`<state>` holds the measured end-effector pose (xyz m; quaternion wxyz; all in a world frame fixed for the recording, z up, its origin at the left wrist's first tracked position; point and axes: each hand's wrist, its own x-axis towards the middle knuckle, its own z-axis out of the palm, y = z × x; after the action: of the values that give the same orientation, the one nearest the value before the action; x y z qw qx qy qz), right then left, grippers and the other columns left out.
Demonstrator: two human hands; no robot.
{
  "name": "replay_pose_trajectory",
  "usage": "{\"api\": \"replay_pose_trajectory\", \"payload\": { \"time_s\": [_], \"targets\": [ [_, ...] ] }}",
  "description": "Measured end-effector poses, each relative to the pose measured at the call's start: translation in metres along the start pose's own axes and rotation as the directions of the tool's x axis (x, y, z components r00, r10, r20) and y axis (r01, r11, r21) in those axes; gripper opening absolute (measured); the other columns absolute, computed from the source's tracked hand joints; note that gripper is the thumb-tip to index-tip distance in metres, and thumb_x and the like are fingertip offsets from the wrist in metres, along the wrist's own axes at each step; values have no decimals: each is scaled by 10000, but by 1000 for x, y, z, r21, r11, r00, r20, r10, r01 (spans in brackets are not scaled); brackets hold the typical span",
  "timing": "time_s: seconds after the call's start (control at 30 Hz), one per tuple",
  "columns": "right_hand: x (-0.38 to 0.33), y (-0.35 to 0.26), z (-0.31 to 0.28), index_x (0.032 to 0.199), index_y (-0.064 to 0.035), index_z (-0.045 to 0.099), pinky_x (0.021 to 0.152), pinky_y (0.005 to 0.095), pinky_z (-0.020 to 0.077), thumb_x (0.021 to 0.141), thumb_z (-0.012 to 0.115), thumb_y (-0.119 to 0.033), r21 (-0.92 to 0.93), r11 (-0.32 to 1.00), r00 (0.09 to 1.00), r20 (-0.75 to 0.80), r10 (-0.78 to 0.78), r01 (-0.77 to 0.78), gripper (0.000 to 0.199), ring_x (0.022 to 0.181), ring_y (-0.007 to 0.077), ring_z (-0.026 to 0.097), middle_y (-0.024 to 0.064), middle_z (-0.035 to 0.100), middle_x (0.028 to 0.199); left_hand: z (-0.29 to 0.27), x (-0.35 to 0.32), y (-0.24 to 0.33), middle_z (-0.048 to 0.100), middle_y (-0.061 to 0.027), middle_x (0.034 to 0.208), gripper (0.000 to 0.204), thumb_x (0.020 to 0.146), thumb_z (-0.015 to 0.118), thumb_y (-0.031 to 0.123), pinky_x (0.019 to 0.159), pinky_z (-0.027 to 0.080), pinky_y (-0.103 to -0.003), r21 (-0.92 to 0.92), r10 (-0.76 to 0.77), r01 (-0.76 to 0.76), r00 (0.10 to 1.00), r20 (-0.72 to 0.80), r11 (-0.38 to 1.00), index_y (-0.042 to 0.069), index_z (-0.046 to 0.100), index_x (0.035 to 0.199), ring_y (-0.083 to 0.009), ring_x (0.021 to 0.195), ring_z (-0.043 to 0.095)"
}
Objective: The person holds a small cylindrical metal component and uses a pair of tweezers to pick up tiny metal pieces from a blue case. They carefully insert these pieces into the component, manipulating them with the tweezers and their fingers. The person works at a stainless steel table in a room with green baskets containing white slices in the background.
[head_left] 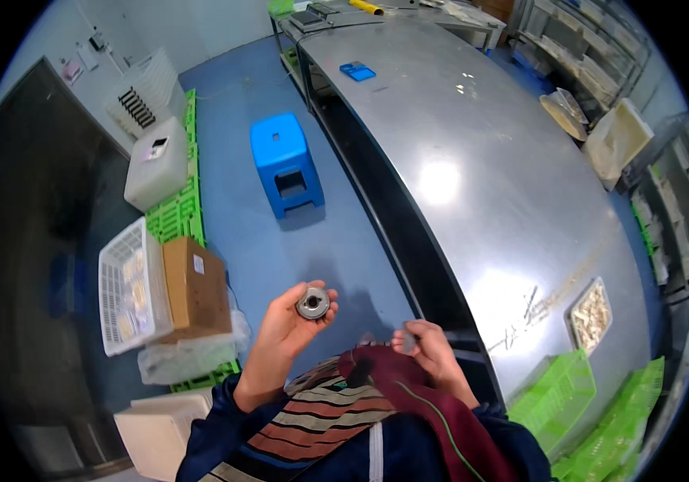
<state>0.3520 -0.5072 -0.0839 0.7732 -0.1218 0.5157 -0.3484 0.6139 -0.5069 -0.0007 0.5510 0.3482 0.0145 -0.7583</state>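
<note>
A small round grey metal disc with a dark centre hole is held up between the fingertips of the left hand, above the blue floor. A small grey piece is pinched in the right hand, beside the long steel table. A dark red cloth lies across the lap.

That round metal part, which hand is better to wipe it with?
Probably the right hand: it pinches the dark red cloth beside the round metal part, which the left hand holds up.
</note>
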Motion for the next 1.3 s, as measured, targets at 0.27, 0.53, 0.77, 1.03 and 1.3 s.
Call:
{"api": "replay_pose_trajectory", "payload": {
  "time_s": [0.27,0.53,0.77,1.03,1.3],
  "targets": [
    [171,-151,145,994,53,529,761,373,526,921,481,-249,65,996,916,393,-77,56,314,840,280,619,192,606,934,16,120,151,523,-213,1047,303,936,421,217,764,489,-377,-84,123,-123,992,1,989,-39,479,1086,-319,906,535],
    [312,-284,241,1196,100,415,920,454,451,950,389,-199,526,849,924,307,-228,35,388,1076,369,523,287,486,1192,58,309,301,554,-226,1027,298,923,462,202,752,505,-368,35,71,-74,995,68,997,-53,510,1069,-317,882,564],
    [370,-320,204,1173,90,397,868,440,480,940,390,-121,582,788,977,-179,-117,201,315,1004,347,539,274,485,1165,146,467,366,560,-227,1024,298,923,464,208,751,506,-363,71,-154,145,977,146,987,-48,516,1065,-313,891,568],
    [452,-410,198,1161,89,421,893,410,465,931,406,-123,580,758,952,-122,-282,299,314,1023,304,547,234,522,1136,222,621,393,541,-247,1039,308,931,439,200,731,520,-370,210,-211,170,958,194,963,-62,490,1084,-322,874,569],
    [486,-453,204,936,27,572,645,252,455,775,585,10,129,845,787,-459,-413,518,162,708,147,574,122,618,860,298,695,400,526,-263,1049,315,934,421,182,744,530,-385,329,-375,301,906,194,895,-85,468,1095,-342,894,578]
  ]
}}
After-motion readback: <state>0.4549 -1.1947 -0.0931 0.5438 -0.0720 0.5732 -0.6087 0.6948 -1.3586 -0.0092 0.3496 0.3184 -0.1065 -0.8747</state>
